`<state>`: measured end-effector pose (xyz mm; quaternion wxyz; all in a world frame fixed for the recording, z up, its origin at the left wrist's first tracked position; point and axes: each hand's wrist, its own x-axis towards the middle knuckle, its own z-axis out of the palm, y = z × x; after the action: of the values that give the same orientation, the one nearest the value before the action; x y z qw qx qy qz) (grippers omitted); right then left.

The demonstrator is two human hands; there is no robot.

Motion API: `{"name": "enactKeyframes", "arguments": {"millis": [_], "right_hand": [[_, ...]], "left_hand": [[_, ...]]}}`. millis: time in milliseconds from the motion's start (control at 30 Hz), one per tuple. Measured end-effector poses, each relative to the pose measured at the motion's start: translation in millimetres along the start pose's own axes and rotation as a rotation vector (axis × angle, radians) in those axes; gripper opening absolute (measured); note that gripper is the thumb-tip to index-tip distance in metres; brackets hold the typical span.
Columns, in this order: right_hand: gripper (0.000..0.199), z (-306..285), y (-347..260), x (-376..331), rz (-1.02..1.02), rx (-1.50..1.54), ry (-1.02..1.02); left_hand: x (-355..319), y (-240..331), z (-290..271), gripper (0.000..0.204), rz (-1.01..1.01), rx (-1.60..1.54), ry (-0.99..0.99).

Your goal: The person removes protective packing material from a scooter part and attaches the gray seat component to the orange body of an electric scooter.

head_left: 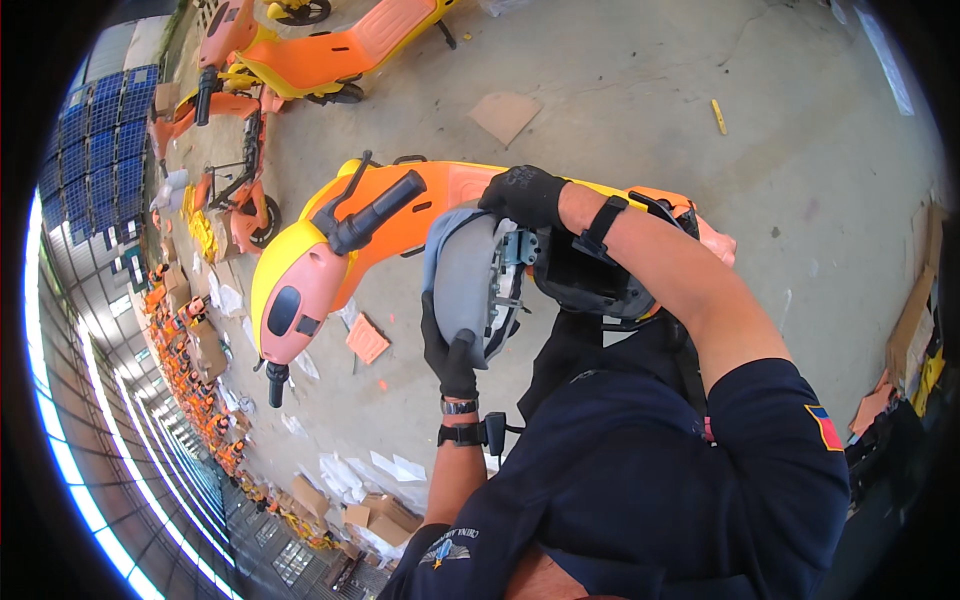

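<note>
A grey scooter seat [461, 277] stands tipped up on the orange and yellow scooter [385, 205] in front of me, its underside turned to the right. A metal hinge bracket [519, 248] shows on that underside. My left hand [450, 355], black-gloved, grips the seat's near edge, with the thumb on the cover and the fingers partly hidden. At the far edge my right hand [525, 196], also gloved, is closed over the rim by the bracket; its fingertips are hidden. Under my right forearm lies the open black storage bin [590, 275].
The scooter's handlebar [378, 212] sticks out left of the seat. Another orange and yellow scooter [330, 60] stands at the far left, near a partly built frame [245, 190]. Cardboard boxes [385, 518] and white wrapping lie at the lower left. A flat cardboard piece [505, 117] lies beyond.
</note>
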<state>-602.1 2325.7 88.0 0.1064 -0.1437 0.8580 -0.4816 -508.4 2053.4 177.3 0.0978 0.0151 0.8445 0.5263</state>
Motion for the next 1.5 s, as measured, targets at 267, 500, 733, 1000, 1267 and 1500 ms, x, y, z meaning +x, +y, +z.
{"name": "enactKeyframes", "arguments": {"millis": [267,500,733,1000,1267,1500], "right_hand": [[0.020,12.2,-8.1,-1.0,0.043,-0.032,0.121],[0.015,31.5,-16.1,-18.2,0.081,0.206,0.396],[0.025,12.9,-29.0,-55.5,0.327,0.647,0.209],[0.065,13.1,-24.9,-144.6,0.527,1.672,0.247],[0.063,-8.4,-35.5,-253.5,0.397,1.503,0.365],[0.053,-4.3,-54.6,-365.0,0.501,1.004,0.562]], "left_hand": [[-3.5,-7.1,4.6,0.076,0.083,0.000,0.053],[-10.1,-13.0,-1.2,0.075,0.076,0.002,0.073],[-14.9,-13.5,-8.5,0.074,0.094,0.041,0.009],[-31.3,-1.7,7.1,0.100,0.219,0.236,-0.187],[-84.5,-6.2,85.6,0.104,0.426,0.640,-0.368],[-146.4,-44.9,175.4,0.081,0.362,0.682,-0.437]]}}
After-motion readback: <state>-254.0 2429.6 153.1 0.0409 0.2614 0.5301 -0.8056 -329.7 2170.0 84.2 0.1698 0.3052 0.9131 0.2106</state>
